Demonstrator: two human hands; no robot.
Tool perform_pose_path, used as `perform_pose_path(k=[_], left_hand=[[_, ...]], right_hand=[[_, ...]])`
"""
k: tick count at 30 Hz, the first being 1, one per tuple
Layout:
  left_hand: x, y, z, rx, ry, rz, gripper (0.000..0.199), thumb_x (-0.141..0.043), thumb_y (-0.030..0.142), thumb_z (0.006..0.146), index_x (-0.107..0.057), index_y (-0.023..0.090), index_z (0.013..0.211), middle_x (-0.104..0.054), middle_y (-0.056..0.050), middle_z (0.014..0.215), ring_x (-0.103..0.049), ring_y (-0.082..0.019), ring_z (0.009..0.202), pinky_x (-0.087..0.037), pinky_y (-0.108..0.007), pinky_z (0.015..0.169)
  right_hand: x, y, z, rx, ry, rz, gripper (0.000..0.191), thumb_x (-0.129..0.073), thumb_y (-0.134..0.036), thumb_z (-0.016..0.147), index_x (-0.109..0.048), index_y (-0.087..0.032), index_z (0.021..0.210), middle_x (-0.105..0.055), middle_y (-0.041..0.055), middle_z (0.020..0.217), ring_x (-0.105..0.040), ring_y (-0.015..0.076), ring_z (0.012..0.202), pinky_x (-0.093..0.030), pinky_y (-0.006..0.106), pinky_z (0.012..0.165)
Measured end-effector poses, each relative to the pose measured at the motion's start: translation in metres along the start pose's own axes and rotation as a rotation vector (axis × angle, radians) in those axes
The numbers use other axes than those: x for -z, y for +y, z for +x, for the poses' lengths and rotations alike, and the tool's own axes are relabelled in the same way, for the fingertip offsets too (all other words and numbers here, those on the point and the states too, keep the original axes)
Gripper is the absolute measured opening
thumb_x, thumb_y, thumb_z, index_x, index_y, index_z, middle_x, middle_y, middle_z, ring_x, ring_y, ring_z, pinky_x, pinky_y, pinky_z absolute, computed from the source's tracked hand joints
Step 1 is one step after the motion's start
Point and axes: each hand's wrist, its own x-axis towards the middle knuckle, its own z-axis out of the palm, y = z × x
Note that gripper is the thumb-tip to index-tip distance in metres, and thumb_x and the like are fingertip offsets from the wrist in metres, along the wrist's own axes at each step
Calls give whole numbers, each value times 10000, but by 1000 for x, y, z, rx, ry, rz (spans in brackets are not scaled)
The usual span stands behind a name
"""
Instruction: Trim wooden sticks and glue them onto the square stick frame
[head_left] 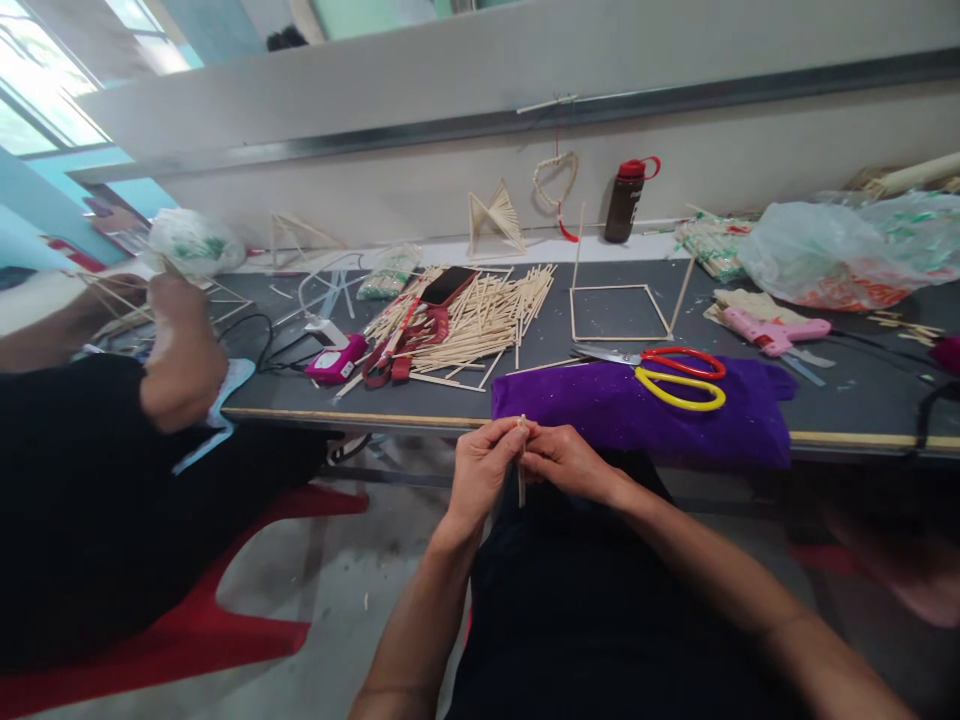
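Note:
My left hand (482, 468) and my right hand (564, 460) meet over my lap, just off the table's front edge. Both pinch a short pale wooden stick (522, 490) held upright between them; whether it is one stick or more I cannot tell. Beyond them a folded purple cloth (600, 410) hangs slightly over the edge. Scissors (652, 372) with one red and one yellow handle rest on it. Behind the cloth stands a square stick frame (611, 288) with upright sticks at some corners. A big pile of loose sticks (487, 320) lies to the left.
A phone (448, 286) and red lanyard (412, 340) lie on the pile, beside a magenta box (337, 360). A pink glue gun (772, 328), plastic bag (825, 250) and dark bottle (625, 205) stand right. At left, another person's hands (180, 330) hold a stick frame.

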Motion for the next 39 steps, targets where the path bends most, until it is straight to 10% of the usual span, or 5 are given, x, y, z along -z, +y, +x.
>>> perform_pose_path(k=[7, 14, 18, 24, 39], left_hand=[[7, 14, -6, -8, 39, -179, 104, -704, 248, 783, -774, 174, 805, -764, -43, 795, -709, -172, 758, -546, -252, 765], [-24, 55, 38, 98, -240, -595, 168, -765, 301, 729, -736, 138, 755, -742, -55, 685, -723, -176, 689, -566, -231, 657], [-63, 44, 92, 246, -267, -734, 134, -748, 247, 723, -704, 126, 761, -723, -39, 657, -710, -152, 641, -562, -219, 619], [-78, 5, 129, 336, -184, -701, 96, -680, 198, 753, -672, 111, 793, -708, -36, 644, -705, -151, 605, -534, -196, 503], [-78, 5, 122, 298, -169, -664, 118, -694, 216, 755, -684, 104, 792, -704, -49, 650, -695, -156, 596, -542, -221, 526]], right_hand=[[17, -15, -31, 52, 23, -217, 210, -505, -299, 944, -682, -186, 938, -693, 62, 908, -638, 178, 825, -482, 277, 753], [135, -12, -66, -18, 420, -786, 232, -495, -299, 957, -686, -174, 995, -698, 83, 982, -645, 203, 915, -481, 319, 825], [180, 16, -61, -239, 195, -1006, 307, -510, -376, 933, -676, -175, 1097, -670, 111, 1021, -634, 254, 953, -486, 357, 820], [186, 24, -49, -376, -25, -1084, 467, -445, -431, 935, -535, -163, 1307, -641, 142, 1204, -618, 293, 1069, -467, 376, 873], [191, 6, -40, -398, -9, -1160, 575, -566, -241, 761, -500, -151, 1325, -625, 171, 1167, -654, 321, 963, -499, 383, 781]])
